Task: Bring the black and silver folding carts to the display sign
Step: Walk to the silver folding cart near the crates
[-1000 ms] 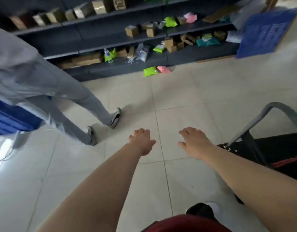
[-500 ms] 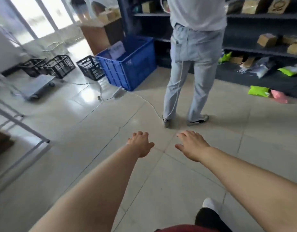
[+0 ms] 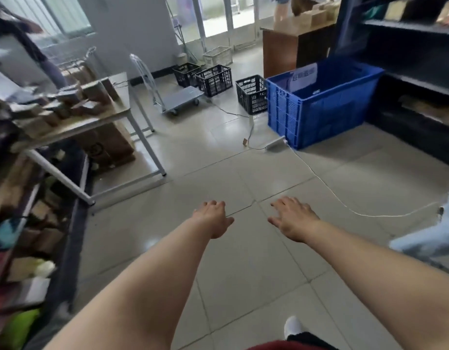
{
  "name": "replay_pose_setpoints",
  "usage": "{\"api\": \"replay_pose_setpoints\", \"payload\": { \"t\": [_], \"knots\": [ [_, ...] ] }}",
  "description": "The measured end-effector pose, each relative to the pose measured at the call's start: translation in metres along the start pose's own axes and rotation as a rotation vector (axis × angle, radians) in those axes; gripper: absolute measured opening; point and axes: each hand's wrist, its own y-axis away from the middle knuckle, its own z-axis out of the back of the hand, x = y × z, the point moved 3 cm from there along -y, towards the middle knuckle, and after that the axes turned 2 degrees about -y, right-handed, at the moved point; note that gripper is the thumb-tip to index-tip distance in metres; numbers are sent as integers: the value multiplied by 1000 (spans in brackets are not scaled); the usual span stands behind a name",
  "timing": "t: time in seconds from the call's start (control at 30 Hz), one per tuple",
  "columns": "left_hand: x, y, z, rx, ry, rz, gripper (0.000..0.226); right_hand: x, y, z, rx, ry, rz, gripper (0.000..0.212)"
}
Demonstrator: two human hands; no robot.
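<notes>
Hands are empty: left hand (image 3: 214, 218) and right hand (image 3: 293, 219) hover with fingers loosely spread. White cable (image 3: 327, 188) across the floor could snag feet heading toward the silver folding cart (image 3: 178, 99).

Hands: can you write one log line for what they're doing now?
left hand: open, empty | right hand: open, empty | silver cart: ahead, untouched

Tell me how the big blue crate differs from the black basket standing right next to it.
The blue crate is far larger and taller than the black basket. The crate's walls are mostly solid, ribbed plastic; the basket's are open mesh you can see through. A white sheet shows inside the crate, while nothing can be made out in the basket. Both are rectangular, open-topped and sit upright on the tiled floor, side by side.
</notes>
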Motion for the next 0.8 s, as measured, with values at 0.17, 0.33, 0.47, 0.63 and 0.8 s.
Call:
{"api": "replay_pose_setpoints", "payload": {
  "t": [0.17, 0.33, 0.47, 0.63, 0.8],
  "knots": [
    [-6, -43, 39, -32, 89, 79, 59, -15, -65, 37, 60, 51, 88, 53],
    [-1, -79, 56, -5, 102, 139, 60, -20, -119, 52, 108, 46, 132, 52],
    [15, -119, 70, 2, 114, 183, 61, -21, -168, 62, 106, 57, 151, 53],
    [38, -187, 89, 4, 155, 188, 62, -14, -244, 73, 117, 60, 153, 53],
    [75, -271, 123, 6, 176, 169, 60, 8, -342, 86, 107, 77, 145, 54]
  ]
}}
